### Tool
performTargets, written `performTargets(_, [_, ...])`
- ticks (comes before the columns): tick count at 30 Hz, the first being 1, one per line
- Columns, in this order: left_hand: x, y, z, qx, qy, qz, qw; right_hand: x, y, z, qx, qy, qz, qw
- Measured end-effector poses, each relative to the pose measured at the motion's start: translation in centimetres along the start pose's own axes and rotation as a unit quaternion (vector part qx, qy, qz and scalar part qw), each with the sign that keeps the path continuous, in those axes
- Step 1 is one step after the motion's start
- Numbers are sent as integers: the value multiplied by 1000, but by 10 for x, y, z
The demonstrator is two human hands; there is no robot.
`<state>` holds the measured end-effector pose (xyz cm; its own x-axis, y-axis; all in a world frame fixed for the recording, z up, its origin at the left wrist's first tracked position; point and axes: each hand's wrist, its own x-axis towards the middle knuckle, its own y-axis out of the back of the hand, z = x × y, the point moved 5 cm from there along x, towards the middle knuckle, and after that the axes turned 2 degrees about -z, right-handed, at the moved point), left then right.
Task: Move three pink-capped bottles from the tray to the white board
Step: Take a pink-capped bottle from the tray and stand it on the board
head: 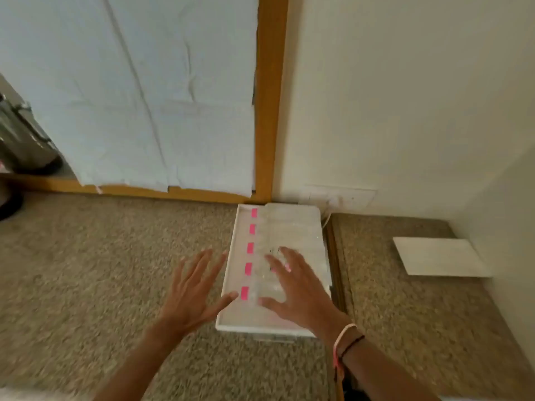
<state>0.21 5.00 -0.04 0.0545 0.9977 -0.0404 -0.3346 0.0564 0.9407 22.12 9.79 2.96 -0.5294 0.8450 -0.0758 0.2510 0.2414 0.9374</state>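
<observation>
A white tray [233, 287] lies on the carpet in the middle of the head view. Several clear bottles with pink caps [250, 248] lie in it in a row, caps to the left. The white board [440, 257] rests flat on the carpet to the right, near the wall. My left hand [194, 287] hovers with fingers spread at the tray's left edge, its thumb next to the nearest pink cap [244, 293]. My right hand [298, 287] is spread over the tray's near right part, covering some bottles. Neither hand holds anything. The picture is blurred.
A wood-framed panel covered with white sheeting [139, 91] stands behind the tray. A cream wall [405, 96] runs along the back and right. A wooden strip [337, 273] divides the carpet right of the tray. A grey metal object [23, 137] stands far left.
</observation>
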Motion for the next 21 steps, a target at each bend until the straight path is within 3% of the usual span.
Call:
performTargets(3, [-16,-38,-16,24,-26,-28,999,8,-48,-26,-119,73,-15,990])
performTargets(9, [-28,-74,-22,21,-48,-46,998,24,-61,-45,-211,49,2,976])
performTargets(11, [-28,-77,-24,19,-48,-43,998,22,-48,-48,-175,53,17,983])
performTargets(17, [-27,-80,-25,13,-51,-15,998,-20,38,-16,27,25,159,987])
performTargets(21, [-27,-81,-26,18,-54,-12,998,-42,57,13,105,-29,160,981])
